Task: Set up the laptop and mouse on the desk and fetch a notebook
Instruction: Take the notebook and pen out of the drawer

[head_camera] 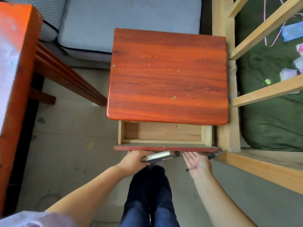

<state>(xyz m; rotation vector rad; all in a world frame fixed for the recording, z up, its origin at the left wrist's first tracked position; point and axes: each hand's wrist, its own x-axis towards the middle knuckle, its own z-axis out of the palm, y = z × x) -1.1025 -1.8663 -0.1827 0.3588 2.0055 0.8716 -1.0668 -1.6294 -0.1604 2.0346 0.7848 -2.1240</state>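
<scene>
Left hand [132, 158] gripping notebook [157, 156] at open drawer [162, 133]; right hand [197, 162], fingers [188, 155] straight, thumb pinning pen [213, 155]; fetching notebook, drawer likely needing shutting.

notebook [157, 156]: thin and closed, dark cover, pale page edges showing along its long side
pose: nearly flat, long side running left to right, right end tipped slightly up
place: just in front of the open drawer's red front panel [164, 148], below its edge
hold: left hand [132, 158] grips its left end

Bare left hand [132, 158], right hand [199, 163] and forearms [91, 187]; pale lilac sleeve [32, 218], dark blue jeans [147, 199].
</scene>
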